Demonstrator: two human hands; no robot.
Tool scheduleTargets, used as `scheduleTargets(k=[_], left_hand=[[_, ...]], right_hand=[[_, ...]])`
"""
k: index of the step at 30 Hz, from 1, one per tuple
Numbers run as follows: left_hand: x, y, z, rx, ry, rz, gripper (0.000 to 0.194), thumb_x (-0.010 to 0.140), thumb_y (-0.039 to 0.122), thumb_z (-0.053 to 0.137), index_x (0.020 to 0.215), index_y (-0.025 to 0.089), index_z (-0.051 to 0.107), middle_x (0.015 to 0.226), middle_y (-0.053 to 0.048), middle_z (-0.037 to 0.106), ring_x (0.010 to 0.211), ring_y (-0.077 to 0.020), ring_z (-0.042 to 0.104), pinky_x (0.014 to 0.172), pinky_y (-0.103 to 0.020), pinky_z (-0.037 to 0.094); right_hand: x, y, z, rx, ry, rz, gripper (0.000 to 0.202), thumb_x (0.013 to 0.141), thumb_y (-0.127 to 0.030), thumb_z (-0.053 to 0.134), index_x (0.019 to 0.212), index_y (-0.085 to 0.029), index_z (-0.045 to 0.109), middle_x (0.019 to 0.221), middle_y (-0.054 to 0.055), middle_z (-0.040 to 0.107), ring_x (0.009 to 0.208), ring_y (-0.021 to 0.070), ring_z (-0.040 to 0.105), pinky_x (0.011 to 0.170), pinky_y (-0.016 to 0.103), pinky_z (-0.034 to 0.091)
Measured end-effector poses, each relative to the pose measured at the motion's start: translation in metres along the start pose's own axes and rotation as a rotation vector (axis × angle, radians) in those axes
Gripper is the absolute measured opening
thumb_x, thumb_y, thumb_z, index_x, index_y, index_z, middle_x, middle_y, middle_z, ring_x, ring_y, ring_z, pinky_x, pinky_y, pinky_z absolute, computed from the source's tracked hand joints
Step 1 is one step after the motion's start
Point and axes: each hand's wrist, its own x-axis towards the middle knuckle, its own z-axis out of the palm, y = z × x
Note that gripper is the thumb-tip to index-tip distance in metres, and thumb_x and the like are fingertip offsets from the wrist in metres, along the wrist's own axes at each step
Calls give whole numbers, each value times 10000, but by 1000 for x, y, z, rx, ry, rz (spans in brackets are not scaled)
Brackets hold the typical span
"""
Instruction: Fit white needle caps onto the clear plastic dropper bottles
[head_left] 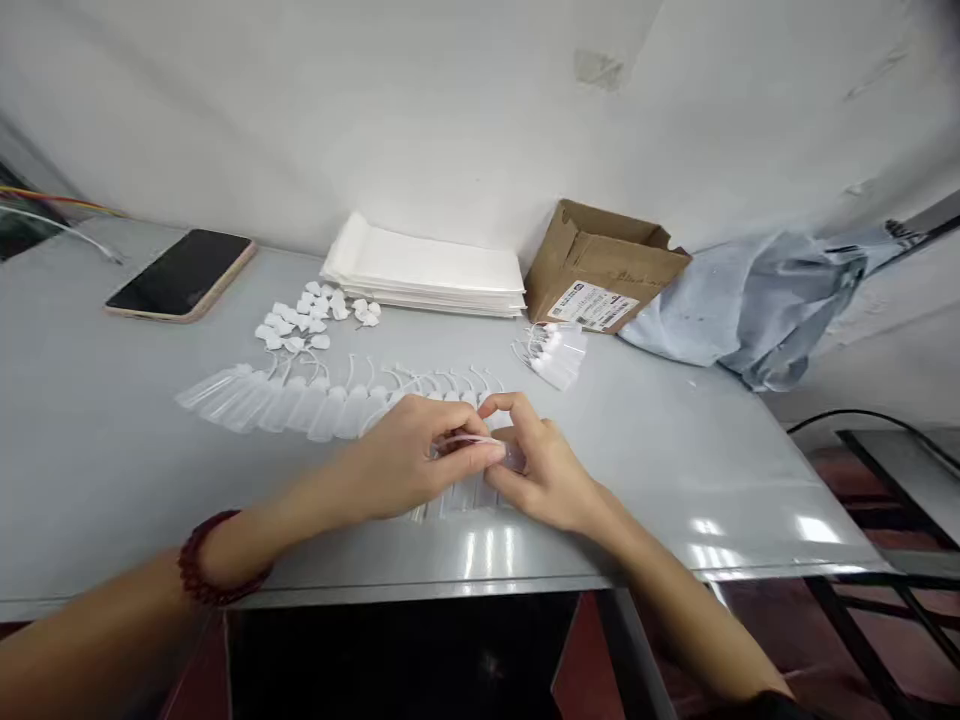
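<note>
In the head view, my left hand (412,455) is pinching a thin, pink-edged piece (469,439) between thumb and forefinger, at the centre of the frame. My right hand (540,470) is curling close against its right end, fingers narrow; I cannot tell whether they are gripping it too. The piece is sitting above a row of clear tags (330,410), which is running from left of centre to beneath my hands, their thin loops pointing up the frame.

What could go wrong, I judge: my knuckles are hovering so near the row that a careless wrist could be dragging tags askew, and a loop catching on a finger could be pulling its neighbours along. The slick look of the grey tabletop (675,430) is making sliding likelier. If my pinch is loosening, the thin piece could be slipping down among the tags.

As for writing, the cardboard box (555,260) at upper right is carrying a white label (592,305) with dark print and a barcode-like patch, too small for reading. The phone (180,275) at upper left is showing a dark screen and no brand.
</note>
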Motion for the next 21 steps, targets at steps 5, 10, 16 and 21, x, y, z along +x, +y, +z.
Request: scheduleTargets(k=[5, 10, 16, 21], left_hand=[[-2, 0, 0, 39, -8, 88, 125, 855, 219, 572, 819, 155, 672, 623, 47, 587, 556, -67, 477, 549, -195, 355], [-1, 0, 0, 43, -1, 59, 186, 874, 293, 554, 812, 171, 681, 628, 36, 590, 570, -88, 487, 550, -211, 364], [0, -3, 1, 107, 11, 65, 281, 888, 313, 521, 718, 149, 674, 538, 37, 515, 502, -84, 404, 492, -228, 315], [-2, -4, 0, 167, 25, 161, 249, 899, 283, 521, 741, 158, 668, 559, 44, 545, 495, -75, 412, 491, -218, 314]], right_hand=[[0, 3, -3, 59, -33, 45, 393, 708, -94, 479, 1060, -202, 344, 580, -101, 524, 415, 64, 340, 449, 181, 264], [0, 2, -2, 24, 6, 37, 360, 727, -115, 462, 1059, -195, 350, 559, -102, 497, 408, 68, 337, 447, 189, 264], [0, 1, 0, -79, 38, -14, 346, 739, -121, 439, 1067, -188, 350, 542, -106, 454, 416, 76, 342, 469, 201, 272], [0, -1, -1, 27, -8, 30, 377, 717, -90, 460, 1060, -203, 351, 528, -124, 439, 409, 69, 341, 456, 189, 271]])
